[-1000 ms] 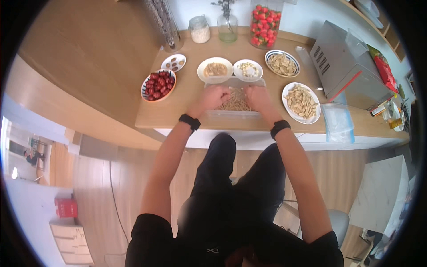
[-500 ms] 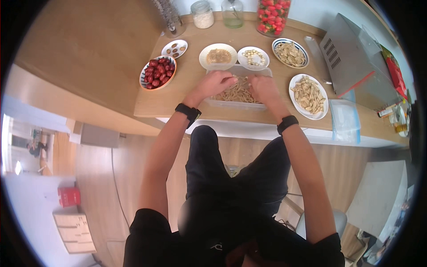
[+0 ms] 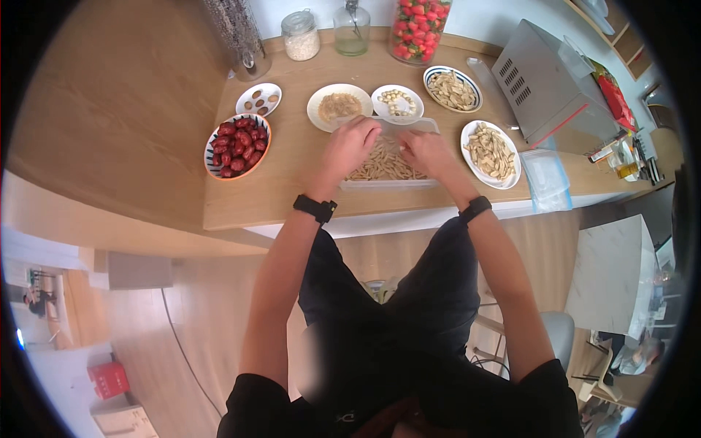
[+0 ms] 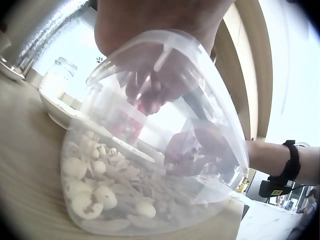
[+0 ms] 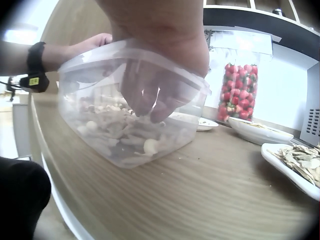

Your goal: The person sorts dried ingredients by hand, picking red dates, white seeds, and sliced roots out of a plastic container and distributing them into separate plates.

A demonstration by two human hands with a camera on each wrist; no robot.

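A clear plastic box point(image 3: 387, 185) stands near the counter's front edge. Tan dried strips point(image 3: 387, 162) cover its bottom, and pale round balls point(image 4: 75, 168) lie among them at one end. My left hand point(image 3: 352, 150) reaches over the box's left side with bent fingers, which show through the plastic in the left wrist view, hanging above the strips. From the right side my right hand point(image 3: 429, 153) dips in; its fingertips point(image 5: 159, 114) are close together, low over the strips. I cannot tell whether either hand pinches a piece.
Behind the box stand a cream plate point(image 3: 314, 111) of shreds and a small white plate point(image 3: 378, 95) of pale balls. A bowl of red dates point(image 3: 239, 147) is left. Right are a white plate of dried slices point(image 3: 491, 153), plastic bags point(image 3: 548, 181) and a grey appliance point(image 3: 544, 87).
The head view has shifted. My hands have drawn somewhat apart over the box, and the right one has turned with its fingers pointing further in.
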